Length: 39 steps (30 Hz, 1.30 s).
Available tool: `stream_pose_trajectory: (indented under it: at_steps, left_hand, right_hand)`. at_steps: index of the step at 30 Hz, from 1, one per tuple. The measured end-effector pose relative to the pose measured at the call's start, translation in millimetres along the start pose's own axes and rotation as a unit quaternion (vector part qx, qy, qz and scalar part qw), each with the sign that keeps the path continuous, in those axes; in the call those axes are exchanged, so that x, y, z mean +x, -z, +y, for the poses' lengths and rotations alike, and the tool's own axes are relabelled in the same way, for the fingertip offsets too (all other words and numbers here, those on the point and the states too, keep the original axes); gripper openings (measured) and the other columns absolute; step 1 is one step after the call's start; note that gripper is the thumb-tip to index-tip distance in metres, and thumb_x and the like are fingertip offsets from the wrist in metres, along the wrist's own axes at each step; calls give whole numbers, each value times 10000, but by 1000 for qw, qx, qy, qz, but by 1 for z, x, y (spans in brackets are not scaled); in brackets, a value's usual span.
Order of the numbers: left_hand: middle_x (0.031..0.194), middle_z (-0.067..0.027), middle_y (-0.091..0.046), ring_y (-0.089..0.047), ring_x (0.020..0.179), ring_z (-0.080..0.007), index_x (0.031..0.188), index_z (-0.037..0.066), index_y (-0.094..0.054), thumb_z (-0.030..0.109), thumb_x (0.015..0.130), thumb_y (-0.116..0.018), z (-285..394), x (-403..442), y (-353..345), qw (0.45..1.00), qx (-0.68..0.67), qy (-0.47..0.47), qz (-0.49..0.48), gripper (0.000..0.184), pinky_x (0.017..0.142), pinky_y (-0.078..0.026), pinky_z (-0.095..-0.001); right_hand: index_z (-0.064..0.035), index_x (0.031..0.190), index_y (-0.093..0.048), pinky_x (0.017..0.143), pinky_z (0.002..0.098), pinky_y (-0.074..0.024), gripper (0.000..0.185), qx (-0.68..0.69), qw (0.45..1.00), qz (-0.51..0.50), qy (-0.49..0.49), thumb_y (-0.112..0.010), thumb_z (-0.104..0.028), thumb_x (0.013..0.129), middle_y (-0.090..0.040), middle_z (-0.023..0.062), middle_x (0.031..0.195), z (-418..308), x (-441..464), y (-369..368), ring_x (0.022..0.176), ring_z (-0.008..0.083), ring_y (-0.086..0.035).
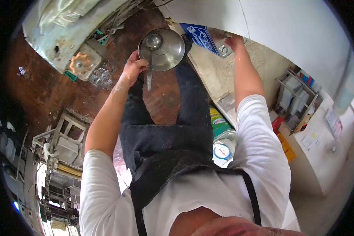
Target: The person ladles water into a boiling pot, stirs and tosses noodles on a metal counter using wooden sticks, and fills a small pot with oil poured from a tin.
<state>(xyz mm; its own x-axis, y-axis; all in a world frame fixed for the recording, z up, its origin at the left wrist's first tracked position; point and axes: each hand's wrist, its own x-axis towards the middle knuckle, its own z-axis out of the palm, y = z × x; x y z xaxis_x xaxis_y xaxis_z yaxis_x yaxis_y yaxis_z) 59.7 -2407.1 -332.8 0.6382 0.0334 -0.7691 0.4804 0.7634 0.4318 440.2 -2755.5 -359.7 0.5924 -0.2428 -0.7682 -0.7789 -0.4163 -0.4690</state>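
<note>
My left hand is closed on the near left rim of a round steel bowl. The same hand pins the handle of a metal ladle, whose cup rests inside the bowl while the handle sticks out over the rim. What else the bowl holds is hard to make out. On the right, my right hand is at a clear plastic jug with a blue-and-white label. Its fingers look closed around the jug's end, though they are partly hidden. The jug lies tilted above a pale surface.
A dial scale and a green-and-yellow container stand by my right side. An orange knob sits on equipment at left. A rack hangs at right. Brick-coloured floor shows between my legs.
</note>
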Motion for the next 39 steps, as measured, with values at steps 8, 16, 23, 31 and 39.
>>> stream_pose_trajectory:
  at_steps: [8,16,23,31,39]
  left_hand:
    - [1098,-10,-599,-577,1006,-140,1325,94,-489,61,805,-614,-18,10,8,1000,-2,3,11,536,890,-469,-317]
    - [1127,-15,-592,-574,1018,-152,1347,92,-466,62,804,-618,-27,13,13,1000,7,5,-1,565,912,-466,-336]
    - [1110,-25,-600,-586,988,-152,1378,87,-458,34,780,-616,-17,-17,7,999,36,23,30,621,875,-488,-323]
    - [1102,-30,-617,-593,986,-156,1329,83,-499,42,779,-607,-23,-12,2,999,31,-3,42,563,861,-495,-318]
    - [1127,-26,-611,-597,995,-162,1335,71,-481,33,793,-621,-48,-22,-36,997,-62,6,53,562,873,-490,-317]
  right_hand:
    - [-92,1037,-595,777,494,-487,242,127,991,-21,-26,-493,-289,940,-599,82,810,16,26,3,720,249,-555]
    - [-105,986,-580,749,489,-473,253,201,978,-56,-4,-428,-306,962,-547,73,753,-1,36,7,670,231,-506]
    - [-116,941,-566,725,484,-460,286,244,967,-60,-32,-372,-322,982,-502,64,703,11,32,1,625,216,-463]
    - [-128,889,-550,698,478,-446,342,268,946,-71,-166,-307,-339,1004,-450,55,645,48,54,21,575,198,-414]
    - [-119,954,-605,583,386,-448,345,124,985,-61,-99,-389,-382,1011,-604,45,761,41,11,13,528,172,-408]
